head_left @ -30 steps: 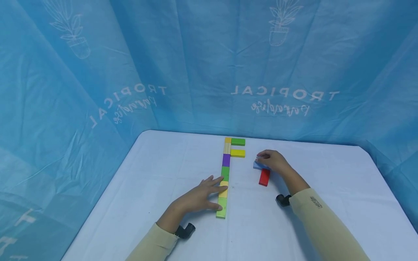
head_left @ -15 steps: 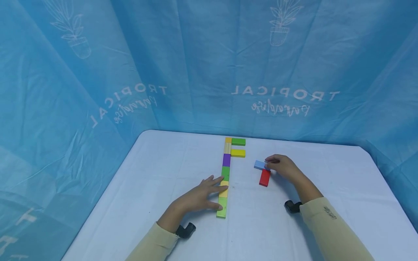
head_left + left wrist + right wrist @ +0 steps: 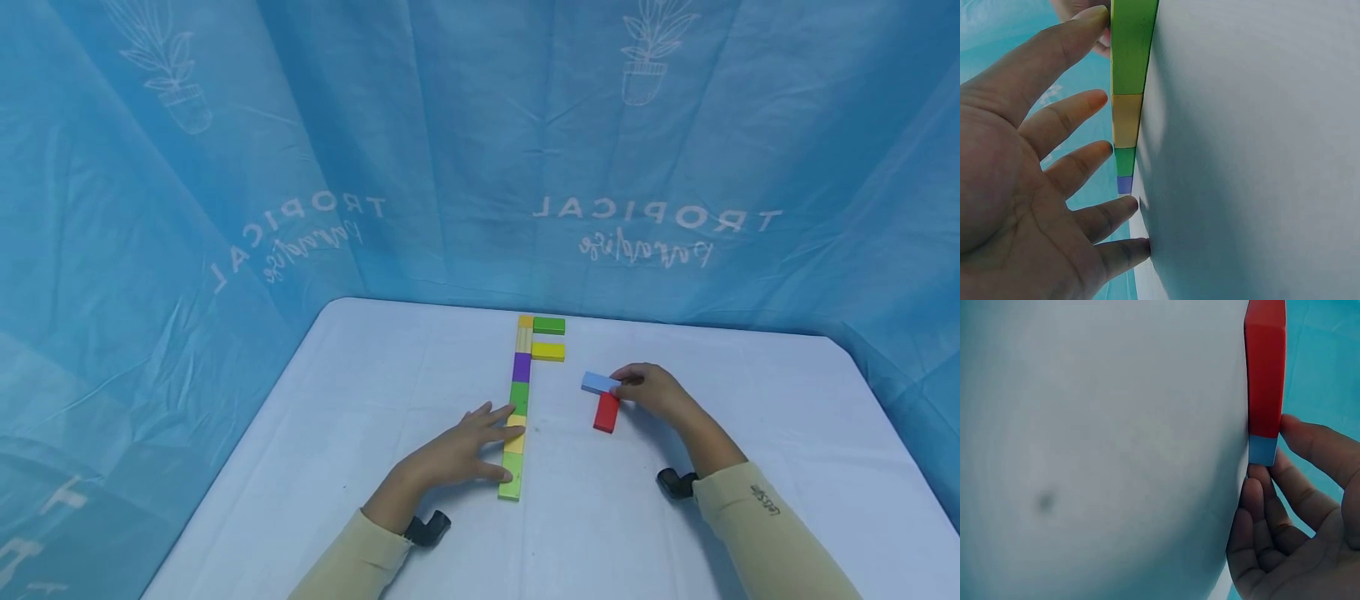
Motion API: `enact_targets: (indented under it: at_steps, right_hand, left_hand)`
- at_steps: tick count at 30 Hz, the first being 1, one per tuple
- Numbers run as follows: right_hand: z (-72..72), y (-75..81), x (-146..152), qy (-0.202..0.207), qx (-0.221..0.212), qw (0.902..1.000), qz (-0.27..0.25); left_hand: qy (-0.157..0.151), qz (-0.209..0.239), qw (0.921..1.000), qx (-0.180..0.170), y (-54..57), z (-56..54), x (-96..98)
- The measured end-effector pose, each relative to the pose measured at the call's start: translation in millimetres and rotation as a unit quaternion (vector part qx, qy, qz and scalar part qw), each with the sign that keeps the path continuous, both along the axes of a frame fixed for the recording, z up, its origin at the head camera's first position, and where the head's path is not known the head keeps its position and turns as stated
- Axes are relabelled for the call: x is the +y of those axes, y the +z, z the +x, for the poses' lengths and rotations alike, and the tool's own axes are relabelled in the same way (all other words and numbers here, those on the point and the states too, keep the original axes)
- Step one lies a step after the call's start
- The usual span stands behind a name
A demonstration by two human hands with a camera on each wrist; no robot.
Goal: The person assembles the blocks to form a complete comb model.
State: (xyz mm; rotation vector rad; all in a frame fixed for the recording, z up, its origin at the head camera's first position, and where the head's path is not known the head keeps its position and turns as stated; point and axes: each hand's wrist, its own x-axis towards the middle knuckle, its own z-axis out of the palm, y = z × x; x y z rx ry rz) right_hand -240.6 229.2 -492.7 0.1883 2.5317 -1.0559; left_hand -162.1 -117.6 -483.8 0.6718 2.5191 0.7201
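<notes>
My left hand (image 3: 461, 450) spreads its fingers over the near part of a straight row of blocks. Its fingertips touch the light green block (image 3: 509, 490), the pale yellow block (image 3: 513, 446) and the green block (image 3: 519, 394). To the right, a blue block (image 3: 597, 382) lies crosswise at the far end of a red block (image 3: 606, 414). My right hand (image 3: 652, 393) pinches the blue block's right end. In the right wrist view the thumb sits by the seam of the red block (image 3: 1266, 381) and blue block (image 3: 1262, 450), with the other fingers curled at the blue end.
The row runs on through a purple block (image 3: 522, 367), a pale wood block (image 3: 523, 340) and an orange one (image 3: 526, 322). A green block (image 3: 549, 326) and a yellow block (image 3: 548, 352) branch off rightward. Blue printed curtains (image 3: 480, 167) surround the white table (image 3: 360, 358).
My right hand has moved from above the blue block to its right end. The blue and red blocks have shifted slightly nearer and leftward. My left hand has stayed in place.
</notes>
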Motion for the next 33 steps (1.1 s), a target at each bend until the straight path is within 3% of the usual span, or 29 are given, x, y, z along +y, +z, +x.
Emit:
enact_targets:
  at_steps: [11,25,33]
  right_hand:
    - [6.2,-2.1,-14,0.026,0.012,0.9995,-0.013]
    - [-2.4,5.4,-24,0.004,-0.046,0.9989,0.005]
    - [-5.8,0.3,-30,0.001,-0.020,0.9998,0.001]
  left_hand:
    - [-0.002,-0.001,1.0000,0.001,-0.3,-0.5,0.8]
    - [0.000,0.001,1.0000,-0.002,-1.4,-0.5,1.2]
    - [0.003,-0.010,0.9999,-0.002,-1.8,-0.8,1.6]
